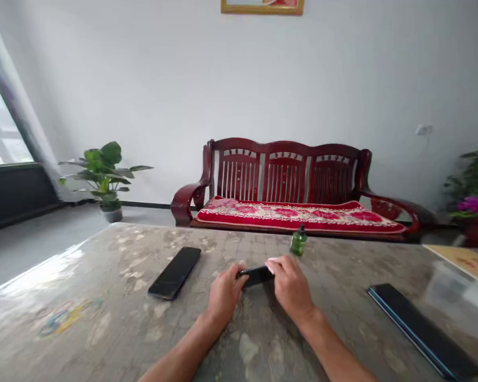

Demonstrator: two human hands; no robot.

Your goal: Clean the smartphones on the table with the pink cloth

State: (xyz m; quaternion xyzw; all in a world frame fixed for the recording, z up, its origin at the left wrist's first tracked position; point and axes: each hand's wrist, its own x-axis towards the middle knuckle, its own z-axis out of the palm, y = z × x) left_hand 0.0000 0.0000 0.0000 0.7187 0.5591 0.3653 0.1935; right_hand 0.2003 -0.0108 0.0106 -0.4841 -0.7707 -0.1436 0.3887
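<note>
Between my two hands a dark phone [257, 276] is held just above the table [231, 323], tilted so it looks thin. My left hand [225, 291] pinches its left end, with thumb and fingers on either side. At the right end, my right hand [290, 286] grips it, and something small and whitish-pink shows at the fingertips. Another black phone [175, 273] lies flat to the left of my left hand. A green bottle [298, 241] with a black top stands behind my right hand.
On the right of the table lie long dark phones or a case [422, 329], beside a clear plastic container [450, 297] and a tan box or board [462, 262]. A red wooden bench [282, 175] stands beyond the table, with a potted plant [107, 170] at left.
</note>
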